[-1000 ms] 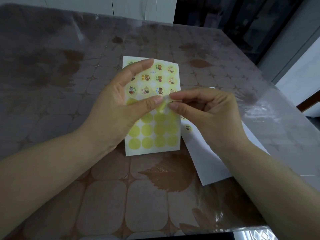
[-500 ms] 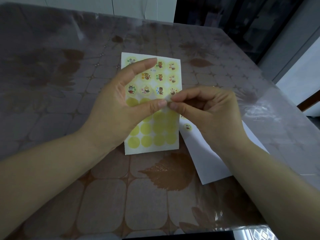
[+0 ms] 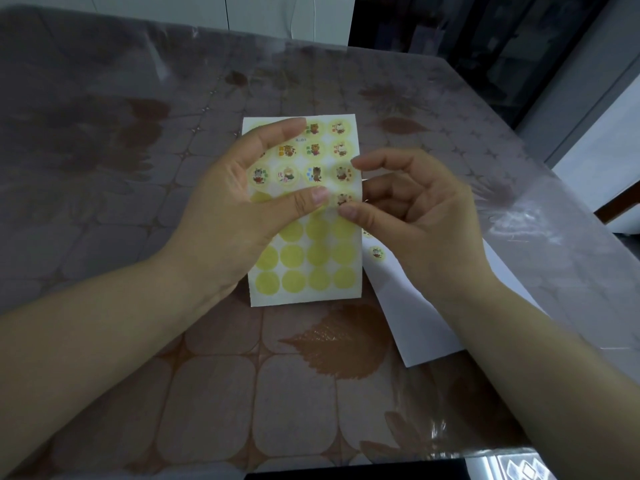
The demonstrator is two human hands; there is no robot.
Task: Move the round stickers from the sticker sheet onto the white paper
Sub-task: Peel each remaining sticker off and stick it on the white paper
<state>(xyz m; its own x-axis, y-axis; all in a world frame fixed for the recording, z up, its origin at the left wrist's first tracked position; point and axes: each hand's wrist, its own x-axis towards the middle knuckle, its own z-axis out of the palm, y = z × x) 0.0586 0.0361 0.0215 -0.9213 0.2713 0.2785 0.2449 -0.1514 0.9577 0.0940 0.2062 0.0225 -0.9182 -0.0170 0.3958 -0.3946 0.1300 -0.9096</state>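
The sticker sheet (image 3: 304, 258) lies flat on the table, with cartoon round stickers in its upper rows and bare yellow circles below. My left hand (image 3: 239, 216) presses it down, thumb across the middle and fingertips near the top edge. My right hand (image 3: 412, 216) is at the sheet's right edge, where its thumb and a curled finger pinch the edge of one round sticker (image 3: 343, 199); its index finger is raised above. The white paper (image 3: 419, 327) lies to the right, partly under my right hand and forearm, with a placed sticker (image 3: 376, 253) on it.
A clear plastic cover with a brown leaf and tile pattern tops the table (image 3: 214, 382). The table's right edge (image 3: 568, 188) runs diagonally close to the paper. The near edge is at the bottom of the view.
My right index finger has lifted away from my thumb, uncovering the sticker at the sheet's right edge. My left hand has stayed pressing on the sheet.
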